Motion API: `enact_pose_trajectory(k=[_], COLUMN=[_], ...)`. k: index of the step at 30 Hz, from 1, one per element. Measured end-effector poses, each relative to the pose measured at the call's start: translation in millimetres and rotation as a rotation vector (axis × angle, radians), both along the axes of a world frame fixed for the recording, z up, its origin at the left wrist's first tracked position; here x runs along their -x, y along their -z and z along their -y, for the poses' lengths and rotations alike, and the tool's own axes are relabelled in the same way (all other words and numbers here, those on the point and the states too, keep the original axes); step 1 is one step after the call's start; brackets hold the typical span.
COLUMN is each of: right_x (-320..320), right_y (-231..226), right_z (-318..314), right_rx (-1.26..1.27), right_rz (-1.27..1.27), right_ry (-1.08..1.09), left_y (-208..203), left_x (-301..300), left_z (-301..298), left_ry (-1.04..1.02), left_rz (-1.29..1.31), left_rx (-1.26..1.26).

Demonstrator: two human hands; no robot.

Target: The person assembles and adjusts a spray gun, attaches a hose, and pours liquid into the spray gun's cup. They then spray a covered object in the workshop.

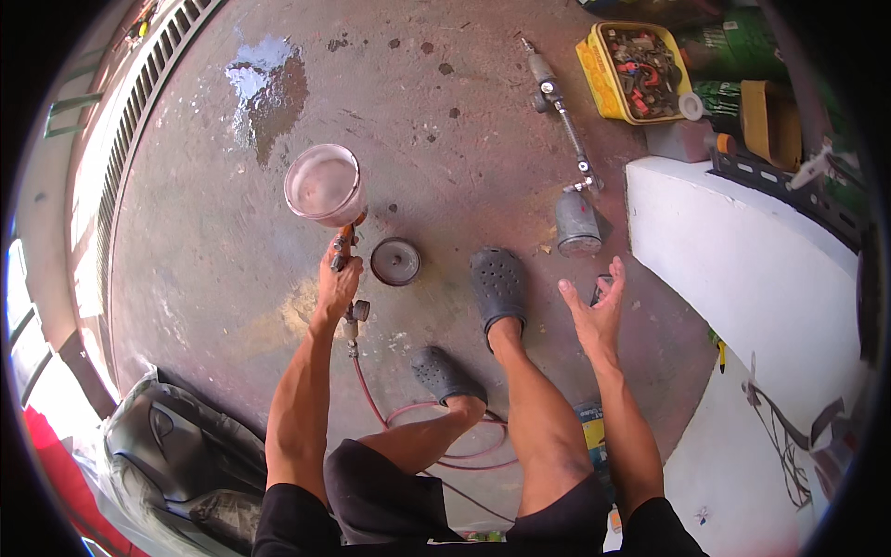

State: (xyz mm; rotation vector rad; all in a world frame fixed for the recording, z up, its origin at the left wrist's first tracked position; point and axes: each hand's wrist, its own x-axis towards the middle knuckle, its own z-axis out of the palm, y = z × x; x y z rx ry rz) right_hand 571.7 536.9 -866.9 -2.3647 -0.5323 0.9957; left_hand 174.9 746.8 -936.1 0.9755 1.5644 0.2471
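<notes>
My left hand (340, 276) is wrapped round the handle of a spray gun (344, 239), whose clear cup (325, 182) stands open at its top. Below the grip hang a small gauge (360, 310) and a reddish air hose (368, 395). A dark round lid (396, 264) lies on the floor beside that hand. My right hand (599, 316) is raised with its thumb and fingers apart. A small dark thing (601, 288) shows between them; whether it touches the hand I cannot tell. Just beyond lies a metal air-line fitting (568, 121) with a grey canister (577, 223).
At the far right a yellow tub (603, 79) holds mixed small parts, near green containers (733, 46). A white ledge (733, 223) runs along the right. Glossy wet liquid (264, 84) spreads on the floor ahead. A black fairing-like panel (172, 436) lies at lower left, near my clogs (498, 283).
</notes>
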Motion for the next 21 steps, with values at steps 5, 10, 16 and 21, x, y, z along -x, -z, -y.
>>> enact_pose_trajectory(k=[5,10,16,21], right_x=[11.0,14.0,11.8,5.0], right_y=[36.2,73.2,94.1,72.3], right_z=[-30.1,-40.4,-37.6,-38.5], right_rx=[-0.047,-0.197,-0.350,-0.516], right_rz=[0.145,0.238,0.176,0.038], right_ry=[-0.057,0.053,0.176,0.225], left_y=[19.1,24.0,29.7,32.5], left_x=[8.1,7.2,4.9,-2.6], left_z=[-0.2,-0.6,1.1,28.5], left_ry=[-0.002,-0.047,-0.106,-0.210], left_rz=[-0.051,0.006,0.087,0.071], left_rx=[-0.051,-0.126,-0.231,-0.288])
